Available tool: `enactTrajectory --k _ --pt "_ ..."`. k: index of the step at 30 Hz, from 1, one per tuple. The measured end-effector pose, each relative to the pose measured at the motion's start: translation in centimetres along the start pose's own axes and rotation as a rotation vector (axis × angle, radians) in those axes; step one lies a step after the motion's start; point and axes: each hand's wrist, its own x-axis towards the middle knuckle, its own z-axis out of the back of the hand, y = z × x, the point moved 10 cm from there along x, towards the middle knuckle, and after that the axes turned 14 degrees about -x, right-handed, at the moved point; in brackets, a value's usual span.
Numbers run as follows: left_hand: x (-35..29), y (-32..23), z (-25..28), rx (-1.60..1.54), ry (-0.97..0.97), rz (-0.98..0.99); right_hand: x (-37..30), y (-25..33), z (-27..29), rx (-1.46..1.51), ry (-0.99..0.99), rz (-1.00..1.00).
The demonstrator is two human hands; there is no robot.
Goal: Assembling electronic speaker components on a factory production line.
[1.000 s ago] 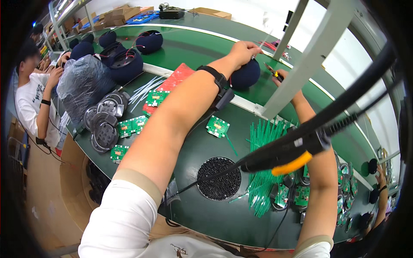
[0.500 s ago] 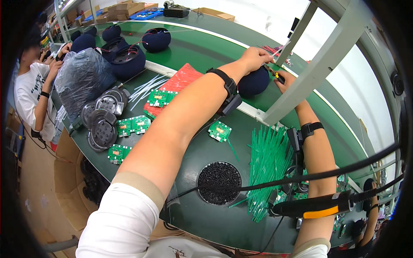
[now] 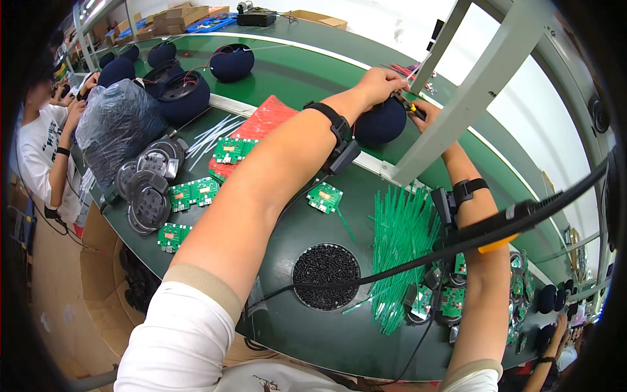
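At the far side of the table my left hand (image 3: 381, 86) is closed in a pinch on a thin white strip (image 3: 411, 74), just above a round navy fabric-covered shell (image 3: 381, 122). My right hand (image 3: 428, 115) is closed around pliers (image 3: 414, 109) with black and yellow handles. Their jaws point toward my left fingertips at the top of the shell; exactly what they touch is too small to tell. The shell rests by the pale rail at the table's far edge, partly hidden by my left wrist.
Green circuit boards (image 3: 324, 196), a dish of small black parts (image 3: 326, 276), green strips (image 3: 401, 255) and a red sheet (image 3: 270, 117) cover the table. A metal post (image 3: 470, 91) stands beside my right hand. A black cable (image 3: 418, 261) crosses in front. Another person (image 3: 49, 140) works at left.
My right hand has shifted slightly left, nearer my left hand. The hanging black tool with an orange stripe has swung up and right. The whole view has shifted slightly.
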Motion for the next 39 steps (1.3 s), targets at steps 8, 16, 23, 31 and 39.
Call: enactTrajectory --k 8,16,23,31,39 --pt "0.2 -0.3 -2.1 -0.099 0.037 0.045 -0.1 -2.6 0.1 -0.12 0.05 0.001" --pt "0.3 -0.2 -2.2 -0.059 0.038 0.052 0.0 -6.4 -1.8 -0.068 0.032 0.082" --pt "-0.4 -0.9 -1.4 -0.015 0.054 -0.153 -0.6 -4.6 -1.5 -0.094 0.023 0.049" --pt "0.3 -0.2 -2.1 0.028 0.002 0.002 -1.3 -2.4 1.6 -0.285 -0.059 0.112" --pt "-0.1 -0.2 -3.2 -0.336 -0.046 0.058 -3.7 -3.4 3.2 -0.193 -0.161 0.189"
